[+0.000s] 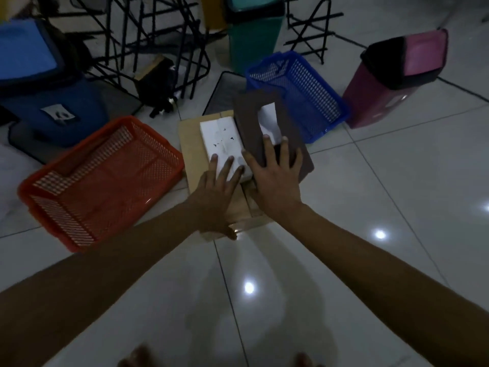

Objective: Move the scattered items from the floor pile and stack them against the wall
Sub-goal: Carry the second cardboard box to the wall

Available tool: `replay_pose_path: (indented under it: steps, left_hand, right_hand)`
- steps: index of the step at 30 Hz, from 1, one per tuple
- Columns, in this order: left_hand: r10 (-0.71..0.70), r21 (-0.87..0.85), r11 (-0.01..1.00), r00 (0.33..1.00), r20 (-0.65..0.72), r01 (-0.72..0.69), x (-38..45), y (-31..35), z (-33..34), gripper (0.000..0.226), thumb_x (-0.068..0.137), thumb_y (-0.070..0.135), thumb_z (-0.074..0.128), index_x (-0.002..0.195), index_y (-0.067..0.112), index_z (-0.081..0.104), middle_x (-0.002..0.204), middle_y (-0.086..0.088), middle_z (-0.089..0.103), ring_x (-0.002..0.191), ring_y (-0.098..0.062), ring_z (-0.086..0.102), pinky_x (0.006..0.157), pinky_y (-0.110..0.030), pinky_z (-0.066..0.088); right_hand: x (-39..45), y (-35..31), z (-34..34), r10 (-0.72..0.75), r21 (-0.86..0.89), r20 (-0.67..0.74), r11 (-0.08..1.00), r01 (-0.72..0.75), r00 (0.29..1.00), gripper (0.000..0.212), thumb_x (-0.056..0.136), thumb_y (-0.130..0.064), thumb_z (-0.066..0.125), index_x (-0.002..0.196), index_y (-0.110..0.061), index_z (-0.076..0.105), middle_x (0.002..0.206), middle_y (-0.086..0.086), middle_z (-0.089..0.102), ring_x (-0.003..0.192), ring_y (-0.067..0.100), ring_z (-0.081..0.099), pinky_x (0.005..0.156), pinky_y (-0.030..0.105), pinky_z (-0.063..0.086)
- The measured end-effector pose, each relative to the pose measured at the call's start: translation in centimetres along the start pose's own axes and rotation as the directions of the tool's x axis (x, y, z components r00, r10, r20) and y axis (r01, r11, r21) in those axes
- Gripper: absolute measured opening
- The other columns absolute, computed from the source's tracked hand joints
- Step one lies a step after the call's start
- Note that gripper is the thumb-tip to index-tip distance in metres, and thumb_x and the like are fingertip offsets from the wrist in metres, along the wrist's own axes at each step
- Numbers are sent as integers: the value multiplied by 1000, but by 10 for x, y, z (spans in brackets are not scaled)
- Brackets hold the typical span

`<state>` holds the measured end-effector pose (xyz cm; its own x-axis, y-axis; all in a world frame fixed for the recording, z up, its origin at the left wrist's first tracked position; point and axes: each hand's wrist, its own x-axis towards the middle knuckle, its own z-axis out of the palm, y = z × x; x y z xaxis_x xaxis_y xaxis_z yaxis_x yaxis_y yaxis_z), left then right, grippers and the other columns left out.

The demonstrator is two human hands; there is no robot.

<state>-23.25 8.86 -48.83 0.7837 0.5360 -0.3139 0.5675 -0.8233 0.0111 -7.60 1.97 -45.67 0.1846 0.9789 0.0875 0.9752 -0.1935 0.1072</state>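
A flat cardboard sheet (190, 144) lies on the tiled floor in the middle of the view. On it sit a white box (221, 137) and, to its right, a dark brown tissue box (254, 112) with white tissue showing in its slot. My left hand (214, 192) rests flat on the near end of the white box, fingers straight. Spread fingers of my right hand (272, 178) lie over the near end of the brown tissue box, with the thumb at its left edge.
An orange mesh basket (100, 181) lies left of the cardboard, a blue mesh basket (299, 94) behind right. A maroon bin (383, 86) stands at the right, a green bin (254, 41) and black wire racks (148, 43) behind, a blue bin (53, 107) at far left.
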Motion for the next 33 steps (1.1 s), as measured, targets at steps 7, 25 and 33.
replay_pose_path:
  steps: [7, 25, 33]
  left_hand:
    - [-32, 171, 985, 999, 16, 28, 8, -3, 7, 149, 56, 84, 62, 139, 12, -39, 145, -16, -45, 133, -49, -35, 115, -57, 7]
    - [-81, 98, 992, 997, 19, 79, 24, 6, -20, 136, 50, 90, 59, 141, 42, -31, 155, -14, -22, 140, -48, -18, 111, -64, 12]
    - [-59, -13, 998, 997, -55, 59, 36, 9, -26, 87, 81, 50, 66, 148, 38, 12, 152, -11, -3, 139, -50, -4, 104, -56, 36]
  right_hand:
    - [4, 10, 6, -192, -155, -12, 970, 188, 981, 66, 84, -32, 66, 143, -25, 37, 157, 28, 13, 138, 50, 25, 107, 72, 13]
    - [-32, 92, 3, 186, 65, 194, 977, -202, 963, 84, 76, -46, 76, 139, -19, 28, 149, 24, 16, 121, 50, 43, 95, 60, 41]
    - [-31, 117, 24, 168, 234, 236, 946, -223, 957, 90, 68, -57, 78, 135, -18, 32, 143, 18, 27, 122, 38, 41, 95, 51, 46]
